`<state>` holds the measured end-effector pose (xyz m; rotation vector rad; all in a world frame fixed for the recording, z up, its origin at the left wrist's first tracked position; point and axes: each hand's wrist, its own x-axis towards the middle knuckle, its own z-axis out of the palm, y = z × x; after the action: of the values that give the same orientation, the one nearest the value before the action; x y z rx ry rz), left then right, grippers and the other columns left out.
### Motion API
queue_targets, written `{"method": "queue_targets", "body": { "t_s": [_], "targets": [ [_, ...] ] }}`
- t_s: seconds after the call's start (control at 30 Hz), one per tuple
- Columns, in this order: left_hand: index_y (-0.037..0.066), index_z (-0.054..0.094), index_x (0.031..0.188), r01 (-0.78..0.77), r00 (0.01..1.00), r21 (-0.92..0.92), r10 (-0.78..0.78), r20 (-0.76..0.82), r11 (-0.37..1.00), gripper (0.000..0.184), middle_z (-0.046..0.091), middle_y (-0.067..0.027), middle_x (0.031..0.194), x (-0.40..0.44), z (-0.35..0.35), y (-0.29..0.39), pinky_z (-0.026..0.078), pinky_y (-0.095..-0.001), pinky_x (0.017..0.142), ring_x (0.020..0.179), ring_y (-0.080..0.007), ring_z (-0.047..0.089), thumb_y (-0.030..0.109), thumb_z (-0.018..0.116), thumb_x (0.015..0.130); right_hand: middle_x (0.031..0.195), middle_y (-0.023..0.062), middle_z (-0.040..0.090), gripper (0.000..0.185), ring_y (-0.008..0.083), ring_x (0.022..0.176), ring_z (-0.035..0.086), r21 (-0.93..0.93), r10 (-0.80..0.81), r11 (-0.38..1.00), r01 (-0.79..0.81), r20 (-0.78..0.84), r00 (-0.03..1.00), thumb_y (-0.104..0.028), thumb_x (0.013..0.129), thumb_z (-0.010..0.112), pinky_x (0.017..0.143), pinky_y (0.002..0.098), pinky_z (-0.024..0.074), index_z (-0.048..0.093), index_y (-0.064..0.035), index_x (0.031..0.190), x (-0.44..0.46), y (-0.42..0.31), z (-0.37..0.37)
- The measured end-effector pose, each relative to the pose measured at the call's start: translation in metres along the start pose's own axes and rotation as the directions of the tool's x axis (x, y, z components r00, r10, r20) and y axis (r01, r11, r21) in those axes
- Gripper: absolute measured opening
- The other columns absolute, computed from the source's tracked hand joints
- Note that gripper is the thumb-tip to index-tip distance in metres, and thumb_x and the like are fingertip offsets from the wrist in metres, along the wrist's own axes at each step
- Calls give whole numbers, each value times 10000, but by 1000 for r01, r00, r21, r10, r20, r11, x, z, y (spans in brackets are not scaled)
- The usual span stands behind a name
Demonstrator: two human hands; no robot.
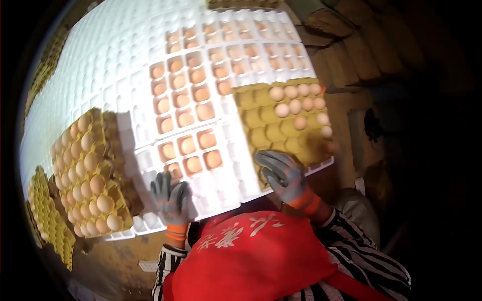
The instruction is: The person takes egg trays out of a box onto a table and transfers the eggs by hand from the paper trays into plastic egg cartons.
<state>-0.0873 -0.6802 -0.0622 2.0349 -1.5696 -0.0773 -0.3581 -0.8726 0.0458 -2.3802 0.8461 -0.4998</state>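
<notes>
Seen from above, a person wears a red apron (251, 258) with white lettering, black-and-white striped sleeves (351, 241) and grey work gloves with orange cuffs. In front of them, joined white trays (216, 193) spread away toward the top left.

Brown eggs (187, 145) fill a block of cups in the middle of the white trays, with two rows of three nearest the person. The left hand (170, 198) is at the near left corner of that block, fingers pointing away and slightly apart, fingertips at the nearest row's left egg (173, 171). Whether its grip is clenched on that egg or released from it, I cannot tell.

The right hand (283, 175) is over the near left corner of a yellow egg tray (261, 133), which lies on the right part of the white trays. Its fingers are bent and close together; whether its grip grasps anything beneath them cannot be seen. Paler eggs (282, 110) sit in this yellow tray, mostly along its far and right sides. A blurred brown patch crosses its near right part.

To the left of the left hand stands a tilted-looking stack of yellow trays (123, 209), its top filled with eggs (86, 142). Further left is another yellow tray (60, 246), with eggs along its left side.
</notes>
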Motion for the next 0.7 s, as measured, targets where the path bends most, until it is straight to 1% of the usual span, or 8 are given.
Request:
{"method": "queue_targets", "body": {
  "t_s": [0.1,0.2,0.33,0.43,0.5,0.57,0.67,0.7],
  "targets": [
    [57,670,1229,3,994,24,0,-109,1000,382,593,-197,1384,2,2,8,349,-555,1139,1303,-428,517,46,604,853,1256,87,670,410,172,1092,633,162,436,896,-413,-147,888,-41,927,630,940,335,517,627,-67,1336,-56,59,-56],
    [23,635,1290,68,983,-252,-108,-149,965,405,621,-177,1310,36,19,77,432,-433,1069,1228,-353,574,-16,609,888,1191,98,674,522,204,975,660,406,570,801,-440,-294,767,-177,893,748,857,344,536,569,-53,1368,-100,153,-86],
    [47,654,1254,-180,984,-337,166,-71,924,520,615,-195,1258,107,66,205,476,-477,992,1155,-396,586,102,794,756,1183,190,625,773,415,1060,605,-418,407,761,-497,-289,866,-447,777,825,914,500,515,526,-81,1389,-88,169,-96],
    [68,627,1297,-274,962,-193,271,-41,942,537,597,-200,1269,153,118,266,475,-492,958,1118,-413,577,187,777,796,1186,155,641,649,353,1042,644,-300,506,785,-542,-194,840,-394,840,780,882,457,543,560,-71,1359,-92,181,-98],
    [74,624,1283,-245,963,-143,258,81,959,534,609,-189,1219,171,134,281,474,-493,945,1103,-415,577,167,782,782,1145,120,662,511,289,998,667,407,614,750,-521,-136,777,-341,899,727,839,412,560,598,-54,1302,-105,197,-110],
    [86,632,1253,-163,943,-88,182,280,983,510,614,-184,1165,185,136,293,477,-472,934,1082,-403,584,174,781,774,1118,94,662,303,238,973,678,915,723,256,-312,33,690,-148,986,567,872,351,553,603,8,1243,-109,202,-131],
    [71,643,1213,-109,966,-238,160,203,965,468,612,-176,1054,191,139,281,491,-422,896,1009,-352,608,181,778,779,1106,107,663,313,236,958,677,961,602,91,-260,155,783,-165,999,544,873,348,550,602,24,1241,-103,236,-140],
    [41,650,1179,143,958,-371,-33,286,918,357,629,-111,1009,192,132,283,507,-368,844,924,-256,622,158,713,848,1102,109,672,322,239,982,667,862,480,406,-302,79,874,-160,965,607,888,372,544,609,-10,1250,-99,249,-135]
  ]
}}
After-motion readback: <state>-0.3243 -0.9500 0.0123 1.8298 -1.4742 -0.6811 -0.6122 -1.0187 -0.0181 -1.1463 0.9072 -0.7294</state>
